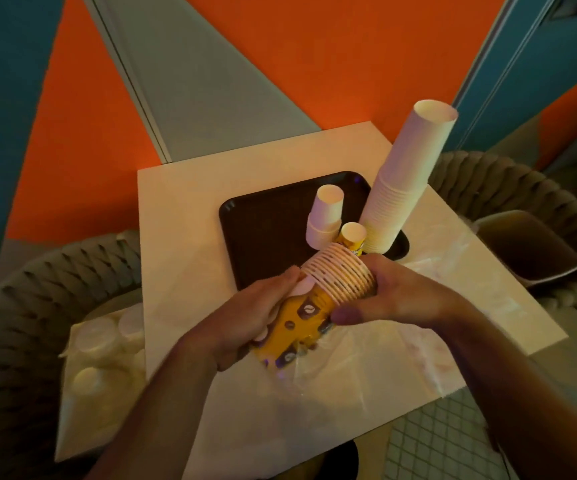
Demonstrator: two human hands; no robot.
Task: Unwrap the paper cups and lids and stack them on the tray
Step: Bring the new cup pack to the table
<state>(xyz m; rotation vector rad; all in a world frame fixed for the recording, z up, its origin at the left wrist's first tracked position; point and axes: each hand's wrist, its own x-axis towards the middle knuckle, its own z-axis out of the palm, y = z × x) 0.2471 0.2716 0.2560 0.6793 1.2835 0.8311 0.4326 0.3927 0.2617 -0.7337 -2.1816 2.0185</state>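
Both hands grasp a nested stack of yellow printed paper cups (pixel 325 296) held on its side over the counter (pixel 183 244): the left hand (pixel 259 317) curls its fingers (pixel 287 278) around the printed base end, while the right hand (pixel 394 292) wraps the ribbed rims. Behind them, the dark tray (pixel 266 223) already carries a tall white cup stack (pixel 405 181), a short white stack (pixel 325 213) and a small yellow stack (pixel 353 237). Clear plastic wrap (pixel 366 355) lies spread beneath. A bag of lids (pixel 96 344) on the chair at left appears unopened, so the work looks roughly half finished.
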